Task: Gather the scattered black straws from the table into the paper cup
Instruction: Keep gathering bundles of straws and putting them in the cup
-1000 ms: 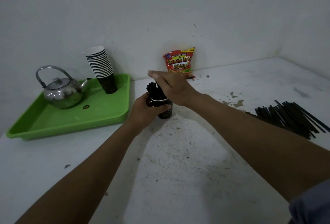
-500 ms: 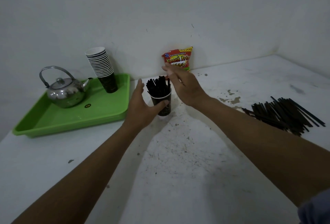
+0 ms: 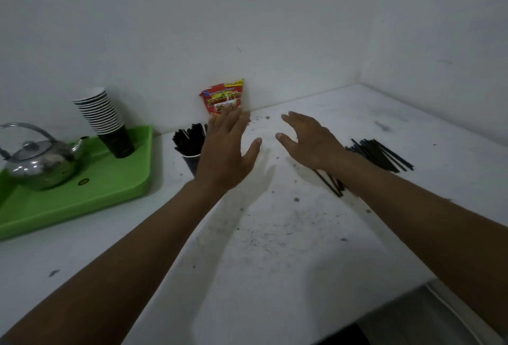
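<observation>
Both hands are empty with fingers spread, the left hand (image 3: pixel 225 152) beside the paper cup (image 3: pixel 191 159) that stands upright holding gathered straws (image 3: pixel 189 138), the right hand (image 3: pixel 308 141) above the table (image 3: pixel 275 248) near the loose straw pile (image 3: pixel 379 153), apparently positioned for the next pickup.

Both arms reach forward. The left hand (image 3: pixel 226 152) is flat with straight fingers; the right hand (image 3: pixel 309 142) is relaxed, fingers loosely spread.
</observation>
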`<state>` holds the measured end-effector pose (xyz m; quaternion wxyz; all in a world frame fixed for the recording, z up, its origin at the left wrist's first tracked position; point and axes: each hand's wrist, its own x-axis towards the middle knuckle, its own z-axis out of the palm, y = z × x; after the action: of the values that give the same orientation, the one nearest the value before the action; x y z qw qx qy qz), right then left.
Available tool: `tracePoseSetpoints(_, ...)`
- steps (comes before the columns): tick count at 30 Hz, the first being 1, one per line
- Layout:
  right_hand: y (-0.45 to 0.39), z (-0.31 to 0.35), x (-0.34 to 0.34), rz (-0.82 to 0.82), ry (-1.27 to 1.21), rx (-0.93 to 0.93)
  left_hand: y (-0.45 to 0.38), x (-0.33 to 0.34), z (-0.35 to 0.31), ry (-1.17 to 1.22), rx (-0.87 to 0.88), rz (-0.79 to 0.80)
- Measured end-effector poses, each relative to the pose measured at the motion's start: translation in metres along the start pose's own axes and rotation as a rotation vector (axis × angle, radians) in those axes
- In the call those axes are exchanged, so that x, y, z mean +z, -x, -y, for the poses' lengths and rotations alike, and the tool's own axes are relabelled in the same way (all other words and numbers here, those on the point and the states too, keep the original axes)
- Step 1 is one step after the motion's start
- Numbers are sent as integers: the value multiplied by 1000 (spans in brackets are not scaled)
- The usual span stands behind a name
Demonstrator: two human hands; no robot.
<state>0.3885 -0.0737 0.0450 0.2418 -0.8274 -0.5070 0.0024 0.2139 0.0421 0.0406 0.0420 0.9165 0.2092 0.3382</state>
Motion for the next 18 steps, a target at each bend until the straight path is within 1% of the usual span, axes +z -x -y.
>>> tracePoseSetpoints(3, 13, -30, -6, 52, 46, 113, -1, 27, -19, 34, 7, 102)
tracePoseSetpoints(7, 31, -54, -10, 125, 100, 242, 5, 57, -36, 71, -46, 257)
tracePoseSetpoints(9, 41, -59, -8, 140, 189, 284, 10, 69, -42, 64, -78, 329)
tracePoseSetpoints(11, 49, -60, -4, 128, 292, 304, 16, 78, -45, 47, -102, 398)
tracePoseSetpoints(14, 58, -58, 6, 112, 370, 318, 27, 86, -49, 21, -149, 500)
tracePoseSetpoints(16, 62, -56, 12, 89, 378, 318, 32, 89, -50, 6, -168, 529)
tracePoseSetpoints(18, 64, -55, 17, 43, 327, 282, 33, 90, -49, -3, -166, 533)
